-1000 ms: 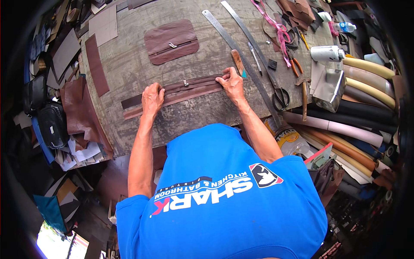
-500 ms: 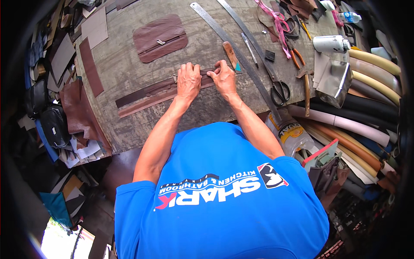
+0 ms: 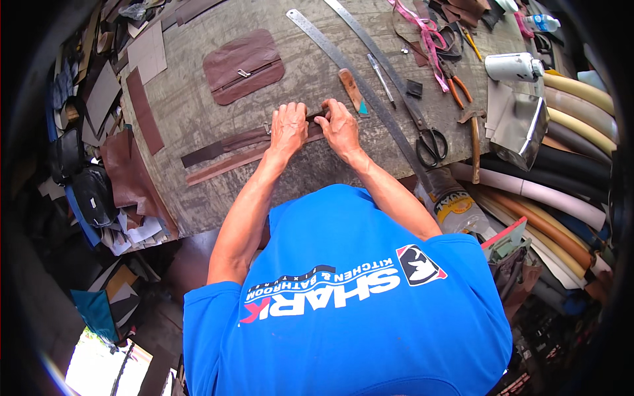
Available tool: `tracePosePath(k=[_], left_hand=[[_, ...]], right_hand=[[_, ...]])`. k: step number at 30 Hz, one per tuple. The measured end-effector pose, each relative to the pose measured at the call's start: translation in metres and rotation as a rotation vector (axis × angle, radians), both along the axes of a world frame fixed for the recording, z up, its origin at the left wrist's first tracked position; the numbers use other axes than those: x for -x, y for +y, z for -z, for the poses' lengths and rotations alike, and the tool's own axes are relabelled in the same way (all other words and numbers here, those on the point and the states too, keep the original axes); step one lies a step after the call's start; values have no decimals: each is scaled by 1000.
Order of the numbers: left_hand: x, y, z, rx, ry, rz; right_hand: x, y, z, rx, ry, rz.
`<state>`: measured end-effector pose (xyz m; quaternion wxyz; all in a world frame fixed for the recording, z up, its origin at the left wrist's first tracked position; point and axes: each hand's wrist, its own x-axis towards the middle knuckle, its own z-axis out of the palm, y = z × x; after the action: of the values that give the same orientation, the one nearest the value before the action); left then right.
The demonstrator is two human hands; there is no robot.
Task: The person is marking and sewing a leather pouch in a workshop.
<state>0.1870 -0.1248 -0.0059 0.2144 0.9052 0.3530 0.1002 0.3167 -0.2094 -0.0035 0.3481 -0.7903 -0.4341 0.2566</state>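
A long dark brown zipper strip (image 3: 247,139) with leather along it lies slantwise on the worktable, a small metal zipper pull (image 3: 267,128) showing beside my left hand. My left hand (image 3: 288,129) presses down on the strip, its fingers together and bent over it. At the strip's right end my right hand (image 3: 339,132) pinches the edge between thumb and fingers; the fingertips partly hide it. A narrower, lighter brown leather strip (image 3: 228,163) runs alongside, nearer to me, and passes under my left hand. Beyond lies a rounded brown leather panel (image 3: 241,59) with a zipper set in it.
Right of my hands lie a wooden-handled knife (image 3: 350,86), two metal rulers (image 3: 323,43), a pen (image 3: 381,78), black scissors (image 3: 430,146), orange-handled pliers (image 3: 457,91) and a hammer (image 3: 475,145). Rolls of material (image 3: 548,191) stack at the right; leather scraps (image 3: 125,171) hang at the left edge.
The whole view has shifted slightly. Both hands keep nearly the same place on the strip, with the right fingers a little more bent around its end.
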Motion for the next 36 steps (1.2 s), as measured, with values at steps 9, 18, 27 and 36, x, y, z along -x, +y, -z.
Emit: tracePosePath(k=[9, 18, 27, 36], left_hand=[[6, 16, -5, 137, 45, 91], [19, 51, -59, 851, -23, 76], [21, 56, -64, 866, -47, 101], [20, 59, -67, 896, -18, 133]], right_hand=[[-8, -4, 2, -56, 91, -15], [-28, -1, -49, 37, 631, -178], [-25, 5, -59, 109, 773, -93], [-27, 5, -53, 120, 848, -53]])
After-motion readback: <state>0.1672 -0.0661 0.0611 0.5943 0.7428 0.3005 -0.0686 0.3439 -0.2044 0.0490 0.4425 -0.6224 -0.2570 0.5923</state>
